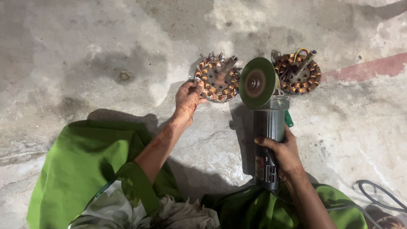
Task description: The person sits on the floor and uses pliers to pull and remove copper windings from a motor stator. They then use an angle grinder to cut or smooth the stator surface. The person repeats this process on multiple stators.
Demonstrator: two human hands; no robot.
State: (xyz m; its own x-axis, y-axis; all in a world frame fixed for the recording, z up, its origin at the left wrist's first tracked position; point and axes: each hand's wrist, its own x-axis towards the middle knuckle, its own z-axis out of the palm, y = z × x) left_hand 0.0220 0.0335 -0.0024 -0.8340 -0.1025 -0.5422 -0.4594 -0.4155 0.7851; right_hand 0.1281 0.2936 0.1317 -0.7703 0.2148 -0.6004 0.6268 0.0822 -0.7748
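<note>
1. Bare, stained concrete floor [85,51]; a second wound stator [297,73] sits off to the right.
2. Left hand [188,98] pinches the rim of the near stator [217,78], steadying it on the floor.
3. Right hand [283,154] is wrapped tight around the angle grinder [268,140], its disc [257,82] beside the windings, possibly touching.
4. Cutting looks imminent: next calls for a steady hold and a slow feed.
</note>
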